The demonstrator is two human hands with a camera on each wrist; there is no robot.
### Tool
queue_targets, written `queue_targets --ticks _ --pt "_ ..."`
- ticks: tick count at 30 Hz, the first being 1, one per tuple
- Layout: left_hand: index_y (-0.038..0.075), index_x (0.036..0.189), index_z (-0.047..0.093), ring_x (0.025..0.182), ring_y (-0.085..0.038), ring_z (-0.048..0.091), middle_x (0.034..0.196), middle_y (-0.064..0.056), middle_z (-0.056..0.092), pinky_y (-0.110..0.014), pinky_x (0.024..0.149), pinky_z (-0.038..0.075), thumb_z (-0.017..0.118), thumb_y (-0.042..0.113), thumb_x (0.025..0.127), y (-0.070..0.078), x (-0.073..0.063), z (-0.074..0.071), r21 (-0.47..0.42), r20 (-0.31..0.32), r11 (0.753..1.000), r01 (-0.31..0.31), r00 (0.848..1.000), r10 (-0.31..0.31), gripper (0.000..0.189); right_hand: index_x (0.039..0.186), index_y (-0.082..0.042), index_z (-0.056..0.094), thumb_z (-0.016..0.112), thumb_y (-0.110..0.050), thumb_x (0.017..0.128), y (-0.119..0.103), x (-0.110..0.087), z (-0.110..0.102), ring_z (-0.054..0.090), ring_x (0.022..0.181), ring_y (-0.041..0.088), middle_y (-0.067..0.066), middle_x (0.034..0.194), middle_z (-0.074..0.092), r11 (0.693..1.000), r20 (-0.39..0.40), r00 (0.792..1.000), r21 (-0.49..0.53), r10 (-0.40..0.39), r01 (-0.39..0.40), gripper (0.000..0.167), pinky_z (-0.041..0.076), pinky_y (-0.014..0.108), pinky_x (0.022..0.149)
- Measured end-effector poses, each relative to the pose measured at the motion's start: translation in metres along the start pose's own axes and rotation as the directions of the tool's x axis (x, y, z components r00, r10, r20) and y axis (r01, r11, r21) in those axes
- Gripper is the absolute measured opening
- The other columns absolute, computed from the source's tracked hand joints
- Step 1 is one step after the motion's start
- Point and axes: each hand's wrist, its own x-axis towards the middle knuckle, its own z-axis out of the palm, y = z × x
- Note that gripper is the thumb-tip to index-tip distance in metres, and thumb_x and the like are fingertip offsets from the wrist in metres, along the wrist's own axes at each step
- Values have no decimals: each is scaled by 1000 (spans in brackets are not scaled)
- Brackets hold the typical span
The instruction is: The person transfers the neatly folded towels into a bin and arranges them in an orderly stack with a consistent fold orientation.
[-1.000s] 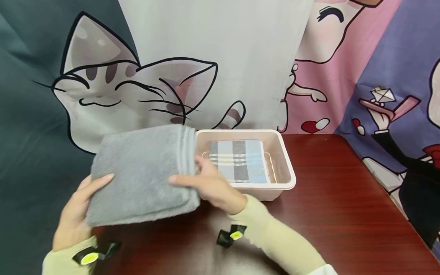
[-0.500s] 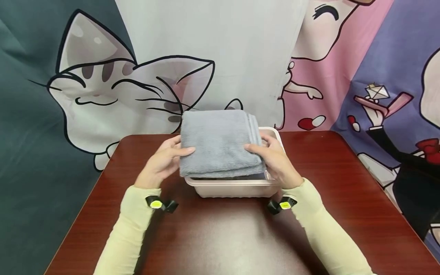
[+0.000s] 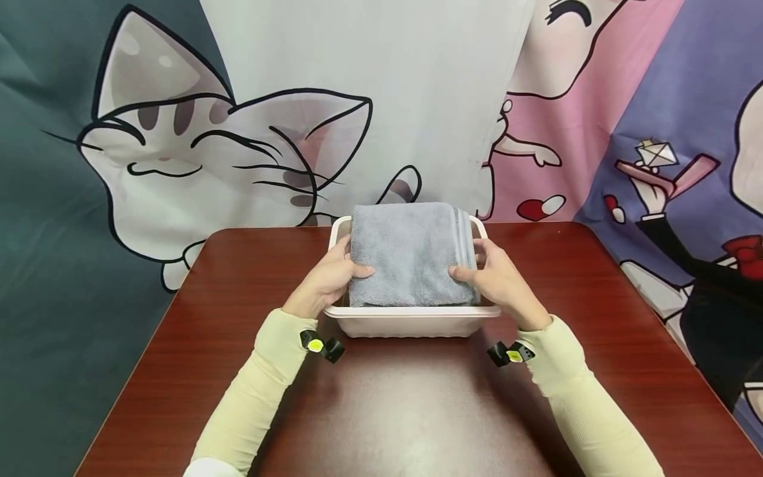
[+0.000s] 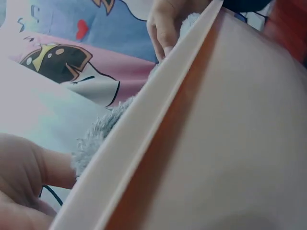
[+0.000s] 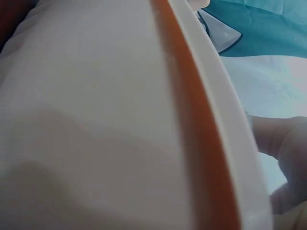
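A folded grey towel (image 3: 411,255) lies within the mouth of a whitish plastic bin (image 3: 411,323), its far edge overlapping the bin's back rim. The left hand (image 3: 328,278) grips the towel's left side, thumb on top and fingers beneath. On the opposite side the right hand (image 3: 497,278) holds the banded edge the same way. In the left wrist view the bin's wall (image 4: 240,124) fills much of the picture, with towel pile (image 4: 93,143) showing past the rim. The right wrist view shows mostly the bin's outer wall (image 5: 96,105) and part of the right hand (image 5: 290,153).
The bin stands on a dark red-brown wooden table (image 3: 393,411) near its back edge. Behind hangs a cloth backdrop (image 3: 429,99) printed with cartoon figures. Each wrist wears a small black camera strap.
Both hands have carried the towel from the left, over the bin, then a little right and down into its mouth. The checked blue-grey cloth inside the bin is now covered.
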Motion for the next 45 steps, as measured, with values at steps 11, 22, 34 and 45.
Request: queue_targets --ticks 11,22,34,45 --pt "36 142 -20 136 -12 -3 151 7 -19 -41 111 11 56 3 84 11 -1 7 338 -9 940 48 999 -48 101 147 -9 11 68 -22 79 -4 3 -6 40 121 33 20 139 36 983 58 998 -182 -7 18 90 31 49 102" --pt "40 141 -20 131 -30 26 153 0 -9 -54 98 34 57 17 88 19 7 5 396 -18 900 183 981 -192 97 148 -18 -7 58 -40 88 -8 26 -7 17 137 30 9 154 6 963 183 982 -256 -41 88 91 14 49 109" --pt "17 145 -18 120 -32 43 153 -10 -1 -45 84 48 53 16 90 20 12 5 545 -44 810 218 972 -233 90 148 -9 0 55 -35 90 -8 33 -2 15 137 28 17 151 14 947 309 946 -322 94 11 84 14 47 110" --pt "4 147 1 137 -25 19 150 -18 17 -38 111 18 52 25 93 22 -17 3 882 95 468 -62 994 -48 77 145 3 12 62 -39 85 -11 14 -7 35 128 29 25 142 32 875 367 930 -459 30 153 88 28 47 105"
